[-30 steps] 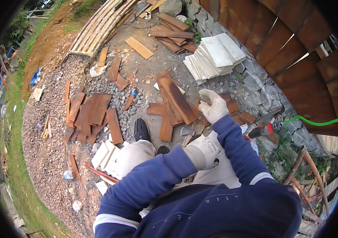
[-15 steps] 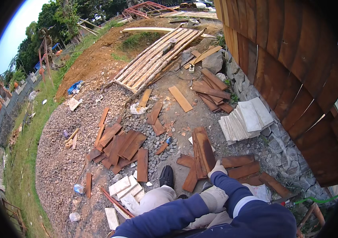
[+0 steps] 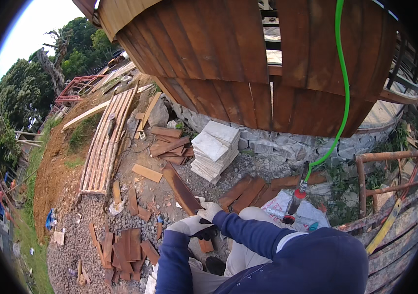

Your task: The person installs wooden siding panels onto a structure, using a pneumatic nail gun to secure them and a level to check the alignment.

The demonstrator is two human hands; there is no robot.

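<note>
A long reddish-brown wooden board [image 3: 180,190] slants away from me, with its near end at my hands. My right hand [image 3: 210,210], in a pale glove, is closed on that near end. My left hand [image 3: 189,226], also gloved, has its fingers curled at the same end, its dark palm side partly showing; the exact grip is hidden. More brown boards [image 3: 242,193] lie on the ground to the right of my hands. Another short board [image 3: 206,245] lies below them, partly covered by my left hand.
Stacked pale stone tiles [image 3: 215,147] stand ahead, before a wood-clad wall [image 3: 209,63]. A green hose [image 3: 344,93] hangs down to a red-and-black tool [image 3: 295,203] by a white sack [image 3: 280,202]. Loose boards [image 3: 125,250] lie on gravel at left; a rusty metal frame [image 3: 361,183] stands right.
My view has swung right, bringing the hose and tool into sight. The board's near end is now at both hands; my left hand has moved off my right forearm to it.
</note>
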